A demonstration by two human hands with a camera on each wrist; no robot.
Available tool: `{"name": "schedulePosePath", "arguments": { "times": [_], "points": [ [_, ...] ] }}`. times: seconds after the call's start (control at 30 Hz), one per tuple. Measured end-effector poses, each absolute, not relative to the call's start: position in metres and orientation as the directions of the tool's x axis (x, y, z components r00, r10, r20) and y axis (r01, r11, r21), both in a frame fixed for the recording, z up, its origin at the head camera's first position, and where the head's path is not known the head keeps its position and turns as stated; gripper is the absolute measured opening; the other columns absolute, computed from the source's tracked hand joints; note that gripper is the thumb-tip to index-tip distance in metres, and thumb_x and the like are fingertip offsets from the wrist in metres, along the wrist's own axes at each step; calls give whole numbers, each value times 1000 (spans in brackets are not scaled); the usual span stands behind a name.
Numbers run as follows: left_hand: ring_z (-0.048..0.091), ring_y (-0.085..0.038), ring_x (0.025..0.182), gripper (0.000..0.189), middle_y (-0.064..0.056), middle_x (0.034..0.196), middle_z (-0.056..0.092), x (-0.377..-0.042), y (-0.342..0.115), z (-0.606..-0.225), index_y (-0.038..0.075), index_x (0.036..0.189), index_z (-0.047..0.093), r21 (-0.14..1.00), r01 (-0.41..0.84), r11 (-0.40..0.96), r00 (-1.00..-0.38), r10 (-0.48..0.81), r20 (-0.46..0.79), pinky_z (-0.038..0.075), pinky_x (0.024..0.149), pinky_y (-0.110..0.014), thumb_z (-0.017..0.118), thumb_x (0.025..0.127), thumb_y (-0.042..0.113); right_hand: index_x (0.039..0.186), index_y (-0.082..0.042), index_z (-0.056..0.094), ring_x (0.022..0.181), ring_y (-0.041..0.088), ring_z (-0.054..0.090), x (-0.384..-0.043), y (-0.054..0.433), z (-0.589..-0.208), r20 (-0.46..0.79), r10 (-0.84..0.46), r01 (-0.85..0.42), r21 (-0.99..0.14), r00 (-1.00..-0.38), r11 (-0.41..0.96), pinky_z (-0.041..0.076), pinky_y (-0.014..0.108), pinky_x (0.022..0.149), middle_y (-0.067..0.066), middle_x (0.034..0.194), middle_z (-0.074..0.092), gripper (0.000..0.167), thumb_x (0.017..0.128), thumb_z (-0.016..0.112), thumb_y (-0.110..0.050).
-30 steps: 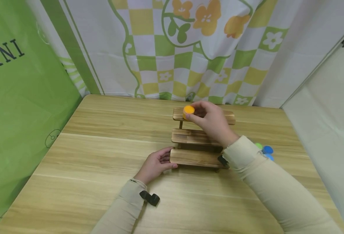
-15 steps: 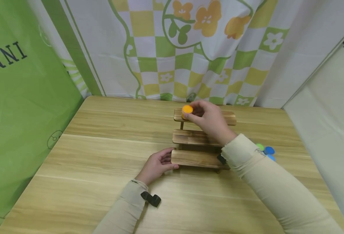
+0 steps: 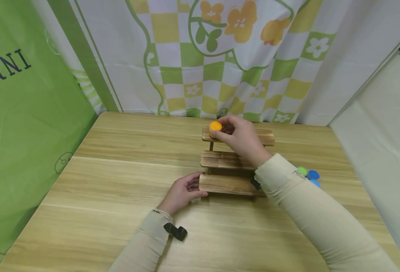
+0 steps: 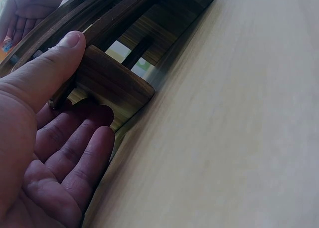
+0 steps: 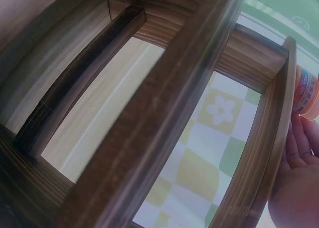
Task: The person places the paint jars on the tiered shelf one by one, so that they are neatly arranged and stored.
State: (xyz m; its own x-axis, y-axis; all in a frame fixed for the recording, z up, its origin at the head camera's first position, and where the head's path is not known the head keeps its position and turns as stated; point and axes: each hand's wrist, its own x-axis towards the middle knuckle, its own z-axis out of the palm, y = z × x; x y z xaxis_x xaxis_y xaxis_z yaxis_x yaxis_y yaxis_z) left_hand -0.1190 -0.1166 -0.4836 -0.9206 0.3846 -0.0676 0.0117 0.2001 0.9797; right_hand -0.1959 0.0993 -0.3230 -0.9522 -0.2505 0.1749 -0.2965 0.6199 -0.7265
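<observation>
A three-tier wooden display rack [image 3: 228, 183] stands on the table, its tiers rising toward the back. My left hand [image 3: 180, 193] holds the left end of its lowest tier, thumb at the front and fingers behind. In the left wrist view the thumb lies against the rack's dark wood [image 4: 117, 81], with the fingers under it. My right hand [image 3: 243, 139] pinches a small jar with an orange lid [image 3: 215, 126] at the left end of the top tier. In the right wrist view the jar [image 5: 305, 92] shows a printed label; whether its base touches the wood is hard to tell.
Right of the rack, partly behind the right sleeve [image 3: 308, 204], stand a green-lidded piece [image 3: 302, 171] and two blue-lidded ones [image 3: 313, 175]. A patterned curtain [image 3: 193, 71] hangs behind the table [image 3: 118, 181]. Black straps [image 3: 176, 231] sit at the wrists.
My right hand has shifted the orange-lidded jar slightly left along the top tier. The left hand has stayed at the lowest tier, and the rack has not moved.
</observation>
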Motion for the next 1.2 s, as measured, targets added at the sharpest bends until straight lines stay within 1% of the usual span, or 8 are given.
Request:
{"name": "schedulePosePath", "arguments": {
  "times": [0.23,0.9,1.0,1.2],
  "points": [
    [65,-26,114,74,-13,131,64,-119,-116,-483,7,148,48,980,10,200,-920,386,-69,57,92,-30,83,84,22,121,-9,66,92,19,66,-196,98,-322,166,-257,-295,-716,-952,632,57,37,80,3,104,68,40,91,77,-33],
    [65,-27,115,74,-13,131,64,-120,-116,-485,7,148,49,980,15,197,-921,385,-63,57,92,-31,83,84,21,125,-9,66,97,19,67,-194,103,-322,131,-267,-272,-751,-955,602,58,38,84,4,110,69,43,89,79,-30],
    [65,-27,115,73,-14,131,64,-120,-116,-486,6,147,49,980,17,200,-921,385,-62,57,93,-31,83,84,21,124,-12,67,98,17,67,-191,105,-321,125,-257,-260,-757,-958,599,58,38,84,2,110,69,43,89,79,-33],
    [65,-27,115,74,-14,132,64,-120,-116,-486,7,147,49,979,17,201,-922,383,-62,56,93,-31,84,84,22,120,-9,68,96,18,69,-186,110,-321,157,-252,-280,-757,-955,590,58,37,84,4,109,71,41,88,80,-31]
  ]
}}
